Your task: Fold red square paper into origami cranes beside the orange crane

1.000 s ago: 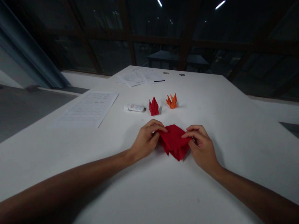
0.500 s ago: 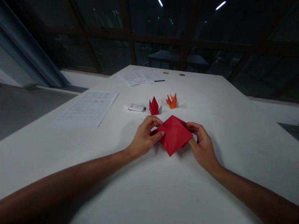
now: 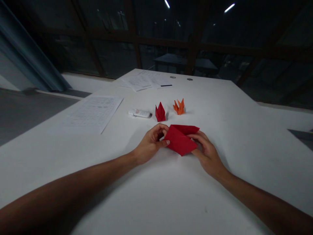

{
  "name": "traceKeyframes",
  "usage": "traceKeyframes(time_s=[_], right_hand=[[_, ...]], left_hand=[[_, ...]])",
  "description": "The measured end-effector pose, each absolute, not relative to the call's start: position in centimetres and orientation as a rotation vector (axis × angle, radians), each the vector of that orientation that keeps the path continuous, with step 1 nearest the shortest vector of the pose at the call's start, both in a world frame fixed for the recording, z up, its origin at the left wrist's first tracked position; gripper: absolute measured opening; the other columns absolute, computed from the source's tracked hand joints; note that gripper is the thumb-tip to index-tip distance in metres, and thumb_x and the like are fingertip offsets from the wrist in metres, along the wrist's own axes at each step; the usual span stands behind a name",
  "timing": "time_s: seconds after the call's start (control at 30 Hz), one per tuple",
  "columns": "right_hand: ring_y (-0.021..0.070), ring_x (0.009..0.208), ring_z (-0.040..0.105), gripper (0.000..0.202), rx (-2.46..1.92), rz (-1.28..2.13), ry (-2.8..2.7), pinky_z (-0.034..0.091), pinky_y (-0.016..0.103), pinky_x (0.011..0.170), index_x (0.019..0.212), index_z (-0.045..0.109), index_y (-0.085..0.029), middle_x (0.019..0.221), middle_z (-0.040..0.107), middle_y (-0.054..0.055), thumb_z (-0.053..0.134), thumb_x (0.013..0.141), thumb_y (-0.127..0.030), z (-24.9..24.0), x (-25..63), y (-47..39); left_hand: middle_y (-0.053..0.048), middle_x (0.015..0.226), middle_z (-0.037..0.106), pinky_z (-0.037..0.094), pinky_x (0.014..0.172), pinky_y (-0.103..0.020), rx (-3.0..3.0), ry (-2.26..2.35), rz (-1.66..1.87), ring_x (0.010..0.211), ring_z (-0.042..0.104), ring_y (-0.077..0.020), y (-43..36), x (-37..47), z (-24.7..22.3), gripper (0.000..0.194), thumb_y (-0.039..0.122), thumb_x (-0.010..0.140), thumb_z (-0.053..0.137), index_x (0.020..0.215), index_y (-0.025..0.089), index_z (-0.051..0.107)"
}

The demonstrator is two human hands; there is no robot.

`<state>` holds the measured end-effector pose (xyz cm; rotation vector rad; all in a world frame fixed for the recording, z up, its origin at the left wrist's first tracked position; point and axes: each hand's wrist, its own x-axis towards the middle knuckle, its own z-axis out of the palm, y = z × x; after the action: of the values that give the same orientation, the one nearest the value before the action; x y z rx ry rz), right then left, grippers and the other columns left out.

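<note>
A sheet of red origami paper [image 3: 180, 140], folded in layers, is held between my two hands just above the table. My left hand [image 3: 153, 141] pinches its left corner, thumb on top and fingers behind. At the right side, my right hand [image 3: 207, 150] has its fingers among the layers, which gape apart there; some fingertips are hidden by the paper. Just beyond stand a small red origami figure [image 3: 160, 112] and an orange origami figure [image 3: 179, 107] with pointed tips.
A white correction-tape-like item [image 3: 140, 113] lies left of the red figure. Printed sheets [image 3: 90, 114] are on the left, with more papers [image 3: 141, 81] and a dark pen-like strip [image 3: 166, 85] farther back. Two small round discs [image 3: 189, 79] sit near the table's [image 3: 244, 137] far edge.
The red paper has turned from a flat diamond facing me to a tilted shape, its upper layer opening toward the right. My right hand's fingers have moved in between the layers.
</note>
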<state>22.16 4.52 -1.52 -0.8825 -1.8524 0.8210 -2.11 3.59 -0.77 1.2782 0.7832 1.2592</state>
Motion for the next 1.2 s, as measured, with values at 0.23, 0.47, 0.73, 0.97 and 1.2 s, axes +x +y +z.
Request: traceKeyframes(time_s=[0.23, 0.47, 0.73, 0.97, 1.2], right_hand=[[0.0271, 0.123, 0.061, 0.038, -0.763, 0.689, -2.009, 0.050, 0.049, 0.106, 0.126, 0.066, -0.030, 0.130, 0.067, 0.007, 0.065, 0.090, -0.018, -0.1, 21.7, 3.0], [0.0322, 0.137, 0.051, 0.055, -0.706, 0.212, -2.304, 0.040, 0.056, 0.112, 0.138, 0.059, -0.028, 0.147, 0.061, 0.007, 0.060, 0.086, -0.012, -0.3, 21.2, 2.0], [0.0372, 0.141, 0.046, 0.037, -0.630, 0.116, -2.449, 0.036, 0.060, 0.112, 0.115, 0.068, -0.026, 0.157, 0.050, 0.010, 0.066, 0.080, -0.015, -0.1, 21.1, 1.6], [0.0322, 0.125, 0.055, 0.038, -0.585, 0.360, -2.074, 0.048, 0.055, 0.103, 0.112, 0.054, -0.030, 0.137, 0.053, 0.011, 0.065, 0.080, -0.012, -0.8, 21.9, 1.3], [0.0275, 0.119, 0.057, 0.038, -0.780, 0.746, -1.737, 0.048, 0.047, 0.101, 0.130, 0.052, -0.028, 0.128, 0.057, 0.011, 0.063, 0.093, -0.028, -1.8, 21.5, 3.0]], left_hand=[[-0.003, 0.092, 0.067, 0.052, 0.080, -0.030, 1.375, 0.902, 1.194, 0.085, 0.063, -0.0160, 3.0, -1.7, 0.1, 0.024, 0.023, 0.077, 0.081, 0.093, 0.015, 0.065], [-0.011, 0.115, 0.068, 0.049, 0.100, -0.039, 1.586, 1.040, 1.366, 0.107, 0.064, -0.0237, 3.1, -1.9, 0.1, 0.020, 0.017, 0.077, 0.074, 0.097, 0.015, 0.070], [-0.008, 0.110, 0.072, 0.055, 0.086, -0.034, 1.468, 1.044, 1.313, 0.094, 0.069, -0.0213, 2.8, -2.0, 0.3, 0.037, 0.020, 0.075, 0.079, 0.109, 0.018, 0.064], [-0.006, 0.106, 0.072, 0.054, 0.079, -0.030, 1.391, 0.885, 1.310, 0.091, 0.069, -0.0208, 2.7, -2.1, -0.2, 0.047, 0.025, 0.070, 0.087, 0.111, 0.020, 0.064], [-0.005, 0.103, 0.073, 0.053, 0.074, -0.028, 1.279, 0.828, 1.293, 0.086, 0.069, -0.0193, 2.7, -2.0, -0.4, 0.047, 0.031, 0.070, 0.088, 0.109, 0.021, 0.066]])
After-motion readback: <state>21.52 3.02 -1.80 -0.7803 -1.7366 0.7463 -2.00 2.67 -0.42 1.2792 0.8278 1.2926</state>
